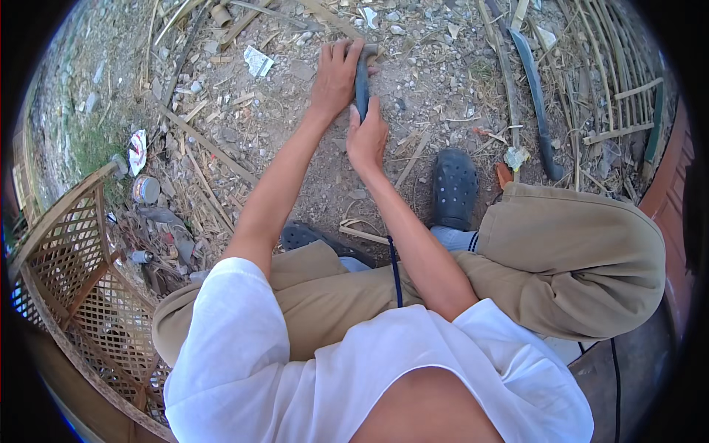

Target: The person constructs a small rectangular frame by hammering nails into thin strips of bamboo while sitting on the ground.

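well, both hands are on one thing, a hammer-like tool (362, 85) held out over the littered ground (413, 88), ahead of the person's feet. its dark shaft runs up and down the view, with a brownish-grey head at the far end. the left hand (336, 83) is closed around the top, fingers bent over the shaft right beside the head, and a fingertip shows past the far side. the right hand (368, 139) grips the lower end, thumb on one side and fingers on the other; how tightly either one squeezes, i cannot tell

as for handling, it looks stiff and hard, probably with most of its weight up at the head, so it should feel top-heavy if taken only by the lower end. the shaft seems smooth and might slip a little in a dusty or sweaty palm. a full wrap low on the shaft would likely be the surest hold, with a second hand near the head to steady it

to the right, well apart, lies a long blue-grey blade (526, 66) with a dark handle, beyond the dark clog (453, 184). a lattice frame (111, 303) stands at the left
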